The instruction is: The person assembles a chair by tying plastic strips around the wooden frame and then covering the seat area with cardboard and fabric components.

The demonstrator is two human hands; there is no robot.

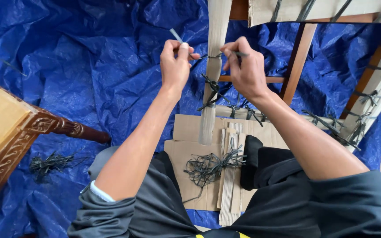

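- Two hands are up at work over a crinkled blue plastic tarpaulin (89, 66) spread on the floor, which keeps the furniture and scraps off the ground.
- Far left, the carved brown wooden chair frame with a tan seat (9, 132) stands aside, and a loose tuft of dark plastic strips (49, 163) lies just beside its leg, near enough to draw from.
- The left hand (175, 64) has its fingers pinched shut on one end of a thin dark plastic strap (206, 56), drawn out level so it stays taut.
- Between the hands stands a wooden chair leg wrapped in corrugated cardboard (214, 66); the strap goes around it, above a knot already tied lower down, holding the wrapping on.
- The right hand (245, 66) grips the strap's other end, fingers closed on it, pulling the opposite way.
- Below, flat brown cardboard sheets (190, 154) lie on the tarpaulin by the person's knees, a bundle of dark straps (208, 167) resting on them.
- To the right, more cardboard-wrapped wooden rails (375, 88) carry similar ties.
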